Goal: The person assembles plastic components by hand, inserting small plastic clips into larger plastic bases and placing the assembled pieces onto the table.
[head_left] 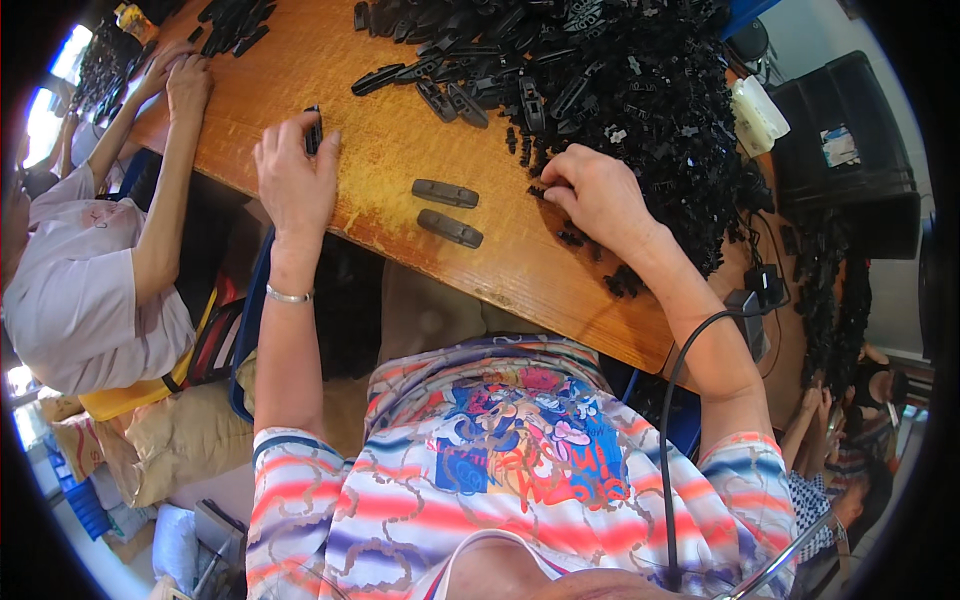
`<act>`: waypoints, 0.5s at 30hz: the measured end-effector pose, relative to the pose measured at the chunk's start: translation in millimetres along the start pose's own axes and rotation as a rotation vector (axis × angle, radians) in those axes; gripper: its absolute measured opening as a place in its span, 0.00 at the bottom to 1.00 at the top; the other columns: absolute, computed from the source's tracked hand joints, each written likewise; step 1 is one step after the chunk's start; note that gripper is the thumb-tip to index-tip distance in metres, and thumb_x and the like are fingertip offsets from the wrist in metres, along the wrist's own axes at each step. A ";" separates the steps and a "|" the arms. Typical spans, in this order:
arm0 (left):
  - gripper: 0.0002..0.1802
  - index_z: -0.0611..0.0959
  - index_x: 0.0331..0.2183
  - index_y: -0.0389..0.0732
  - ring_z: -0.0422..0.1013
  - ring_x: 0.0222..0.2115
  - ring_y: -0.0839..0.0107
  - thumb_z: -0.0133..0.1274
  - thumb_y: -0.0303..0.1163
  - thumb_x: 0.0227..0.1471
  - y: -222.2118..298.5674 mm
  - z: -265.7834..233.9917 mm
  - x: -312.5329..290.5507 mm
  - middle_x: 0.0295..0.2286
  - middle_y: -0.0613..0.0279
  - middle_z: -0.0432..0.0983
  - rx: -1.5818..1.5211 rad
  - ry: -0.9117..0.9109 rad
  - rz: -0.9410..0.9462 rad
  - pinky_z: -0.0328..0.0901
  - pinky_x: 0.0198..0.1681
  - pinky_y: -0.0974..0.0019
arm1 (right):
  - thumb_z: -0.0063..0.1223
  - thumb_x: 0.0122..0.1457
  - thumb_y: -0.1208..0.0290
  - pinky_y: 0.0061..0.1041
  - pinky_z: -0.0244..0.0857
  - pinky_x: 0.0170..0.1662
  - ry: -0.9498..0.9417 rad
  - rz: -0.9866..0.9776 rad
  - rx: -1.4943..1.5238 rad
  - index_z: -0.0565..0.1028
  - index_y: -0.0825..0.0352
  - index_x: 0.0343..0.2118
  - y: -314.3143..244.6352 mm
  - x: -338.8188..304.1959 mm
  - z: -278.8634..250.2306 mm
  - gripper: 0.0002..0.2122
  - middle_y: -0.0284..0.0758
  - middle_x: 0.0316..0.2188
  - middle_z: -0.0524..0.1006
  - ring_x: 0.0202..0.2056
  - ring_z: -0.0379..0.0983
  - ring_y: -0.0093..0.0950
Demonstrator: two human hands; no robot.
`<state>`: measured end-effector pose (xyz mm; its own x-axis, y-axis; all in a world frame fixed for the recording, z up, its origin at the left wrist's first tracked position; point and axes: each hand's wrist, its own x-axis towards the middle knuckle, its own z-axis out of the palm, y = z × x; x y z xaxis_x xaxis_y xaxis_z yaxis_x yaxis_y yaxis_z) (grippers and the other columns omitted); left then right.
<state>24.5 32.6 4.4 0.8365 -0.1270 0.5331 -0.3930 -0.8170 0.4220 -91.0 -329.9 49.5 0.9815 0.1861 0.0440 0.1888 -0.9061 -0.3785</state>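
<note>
My left hand (298, 180) is closed on a small black plastic part (314, 130), held between thumb and fingers above the wooden table (390, 120). My right hand (595, 195) pinches at the near edge of a big pile of small black parts (650, 110). A tiny black piece (538, 191) shows at its fingertips. Between my hands lie two long oval black plastic parts, one (445, 193) just beyond the other (449, 228). Several similar long parts (460, 100) are heaped at the far side, beyond my right hand.
A co-worker in a pale shirt (90, 290) sits at the left, hands (185, 85) on the table. At the right stand a black bin (840, 140), a white container (758, 115) and a black cable (690, 350). Stuffed sacks (190, 440) lie at lower left.
</note>
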 end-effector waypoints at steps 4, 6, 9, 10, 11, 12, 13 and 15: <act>0.21 0.85 0.50 0.41 0.75 0.48 0.49 0.71 0.36 0.56 -14.0 8.3 8.1 0.43 0.52 0.82 0.287 0.075 -0.022 0.71 0.54 0.50 | 0.69 0.59 0.70 0.46 0.78 0.44 -0.082 -0.021 -0.111 0.84 0.64 0.38 -14.0 0.8 10.5 0.06 0.40 0.40 0.81 0.41 0.83 0.47; 0.17 0.86 0.47 0.41 0.77 0.47 0.48 0.70 0.33 0.57 -27.9 17.6 7.9 0.42 0.53 0.83 0.224 0.013 -0.041 0.71 0.54 0.49 | 0.70 0.59 0.71 0.46 0.77 0.42 -0.097 -0.068 -0.123 0.82 0.63 0.39 -15.1 3.3 11.2 0.08 0.40 0.40 0.80 0.40 0.83 0.48; 0.12 0.86 0.42 0.40 0.78 0.46 0.47 0.69 0.30 0.56 -22.9 32.1 7.9 0.41 0.51 0.84 0.088 0.015 -0.050 0.72 0.52 0.49 | 0.69 0.60 0.73 0.46 0.77 0.41 -0.084 -0.082 -0.089 0.80 0.63 0.40 -11.8 -4.3 13.0 0.09 0.41 0.40 0.79 0.39 0.82 0.48; 0.10 0.87 0.41 0.40 0.78 0.46 0.48 0.69 0.29 0.57 -14.4 31.0 3.9 0.40 0.51 0.84 0.024 0.007 -0.062 0.72 0.51 0.49 | 0.68 0.60 0.74 0.46 0.76 0.41 -0.086 -0.056 -0.001 0.80 0.63 0.41 -12.0 -8.4 9.8 0.09 0.41 0.40 0.78 0.39 0.82 0.48; 0.10 0.87 0.41 0.40 0.78 0.46 0.48 0.69 0.29 0.57 -1.7 27.8 0.0 0.40 0.51 0.84 0.038 0.014 -0.066 0.72 0.51 0.49 | 0.68 0.60 0.75 0.46 0.76 0.41 -0.092 -0.018 0.085 0.79 0.63 0.41 -11.8 -10.1 8.0 0.09 0.41 0.40 0.78 0.39 0.81 0.48; 0.09 0.87 0.40 0.40 0.78 0.45 0.48 0.68 0.28 0.57 10.3 23.9 -4.1 0.40 0.51 0.84 -0.038 -0.033 -0.097 0.72 0.51 0.50 | 0.68 0.60 0.75 0.46 0.76 0.41 -0.093 -0.028 0.091 0.79 0.63 0.41 -14.1 -6.5 7.7 0.09 0.41 0.40 0.78 0.39 0.81 0.48; 0.08 0.87 0.40 0.39 0.77 0.44 0.49 0.68 0.28 0.57 20.8 20.9 -7.1 0.40 0.51 0.84 -0.124 -0.085 -0.126 0.71 0.50 0.50 | 0.67 0.60 0.77 0.46 0.76 0.41 -0.073 -0.041 0.133 0.79 0.63 0.41 -17.2 -5.0 6.7 0.09 0.40 0.39 0.78 0.39 0.81 0.48; 0.08 0.88 0.40 0.39 0.77 0.42 0.49 0.67 0.28 0.58 32.9 19.9 -12.5 0.39 0.52 0.84 -0.198 -0.127 -0.088 0.71 0.49 0.51 | 0.66 0.61 0.78 0.46 0.76 0.41 -0.058 -0.039 0.173 0.79 0.64 0.42 -22.8 -1.7 10.0 0.08 0.40 0.39 0.78 0.39 0.81 0.48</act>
<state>8.8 -3.9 -3.0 0.9071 -0.1407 0.3967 -0.3734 -0.7038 0.6044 -97.3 -305.8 48.8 0.9692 0.2460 0.0102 0.2137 -0.8200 -0.5310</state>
